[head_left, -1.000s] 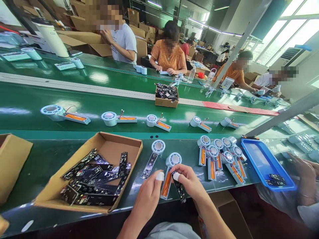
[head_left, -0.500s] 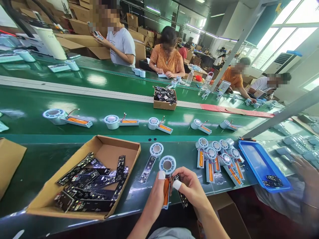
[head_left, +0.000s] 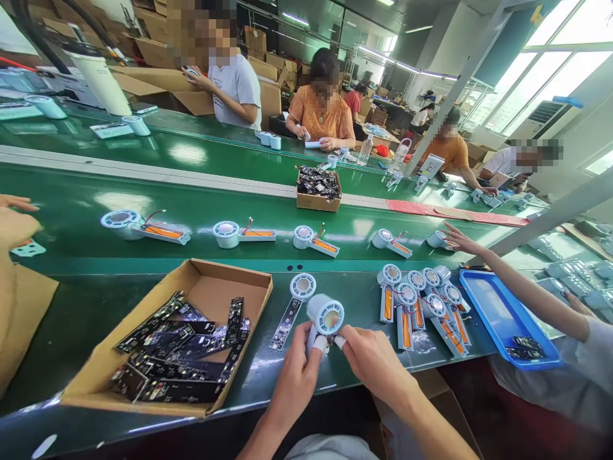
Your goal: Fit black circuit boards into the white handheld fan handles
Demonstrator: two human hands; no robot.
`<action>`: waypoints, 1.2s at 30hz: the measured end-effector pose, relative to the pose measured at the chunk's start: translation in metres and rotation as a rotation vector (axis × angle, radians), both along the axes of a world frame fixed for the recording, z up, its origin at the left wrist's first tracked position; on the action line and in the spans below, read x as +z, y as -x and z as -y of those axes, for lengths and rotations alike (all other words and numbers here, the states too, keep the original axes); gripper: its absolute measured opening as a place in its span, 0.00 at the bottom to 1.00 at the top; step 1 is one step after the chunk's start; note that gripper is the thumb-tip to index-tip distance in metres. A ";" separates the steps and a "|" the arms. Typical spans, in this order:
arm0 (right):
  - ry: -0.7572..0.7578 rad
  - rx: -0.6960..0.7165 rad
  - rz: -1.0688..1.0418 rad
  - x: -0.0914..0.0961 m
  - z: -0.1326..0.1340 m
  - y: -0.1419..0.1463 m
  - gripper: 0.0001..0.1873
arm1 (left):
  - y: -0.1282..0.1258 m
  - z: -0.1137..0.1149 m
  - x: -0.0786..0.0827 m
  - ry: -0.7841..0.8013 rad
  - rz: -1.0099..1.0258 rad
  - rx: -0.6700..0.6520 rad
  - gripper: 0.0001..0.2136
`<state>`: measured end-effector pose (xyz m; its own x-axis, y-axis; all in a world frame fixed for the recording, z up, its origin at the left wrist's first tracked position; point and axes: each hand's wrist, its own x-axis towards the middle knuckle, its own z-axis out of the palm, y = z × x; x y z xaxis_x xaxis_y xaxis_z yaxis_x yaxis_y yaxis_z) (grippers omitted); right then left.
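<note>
Just above the table's front edge, my left hand (head_left: 302, 363) grips a light-blue round-headed housing (head_left: 325, 313) by its handle. The round head is tilted towards me, showing a metallic disc inside a slotted ring. My right hand (head_left: 376, 361) is closed, thumb and fingers pinched at the neck of the housing; what they hold there is hidden. White covers sit on both thumbs. Behind my left hand, another housing with a circuit board along its handle (head_left: 286, 324) lies on the table. To the left, a cardboard tray (head_left: 261, 300) holds several black circuit boards (head_left: 184, 345).
On the right lie clustered housings with orange batteries (head_left: 405, 326) and a blue tray (head_left: 483, 319). A row of housings (head_left: 226, 234) lies along the green belt (head_left: 71, 198). A co-worker's arm (head_left: 527, 281) reaches in from the right; another person's hand (head_left: 16, 220) is at left.
The held housing has tipped up towards me and its orange battery no longer shows. The circuit board in my right hand is out of sight. Belt housings shifted right; co-workers' hands reached in.
</note>
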<state>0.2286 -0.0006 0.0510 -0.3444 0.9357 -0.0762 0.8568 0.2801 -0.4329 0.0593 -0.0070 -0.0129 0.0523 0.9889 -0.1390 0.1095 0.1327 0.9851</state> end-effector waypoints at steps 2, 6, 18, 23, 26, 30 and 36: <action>0.067 0.156 0.006 0.010 -0.002 -0.002 0.06 | 0.003 -0.002 0.005 0.002 -0.017 -0.050 0.14; 0.257 0.262 -0.284 0.011 -0.006 -0.003 0.07 | 0.007 -0.005 0.015 0.042 0.021 -0.076 0.13; 0.561 -0.174 -1.072 -0.038 0.008 0.024 0.33 | 0.011 0.004 0.000 0.122 0.316 -0.132 0.21; 0.539 -0.244 -1.148 -0.041 0.011 0.029 0.33 | 0.003 0.006 0.000 0.118 0.302 -0.134 0.21; 0.506 -0.251 -1.161 -0.039 0.014 0.032 0.31 | 0.000 0.006 0.008 0.091 0.205 -0.069 0.18; 0.355 -0.311 -1.133 -0.034 0.028 0.034 0.21 | -0.002 0.004 0.014 0.057 0.064 0.050 0.13; -0.005 -0.377 -0.914 -0.048 0.039 0.038 0.19 | -0.007 0.004 0.007 0.115 0.116 0.070 0.16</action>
<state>0.1901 -0.0394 0.0033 0.0516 0.9959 0.0747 0.2273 0.0612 -0.9719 0.0664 -0.0111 -0.0060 0.0064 0.9686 -0.2485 -0.0178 0.2486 0.9684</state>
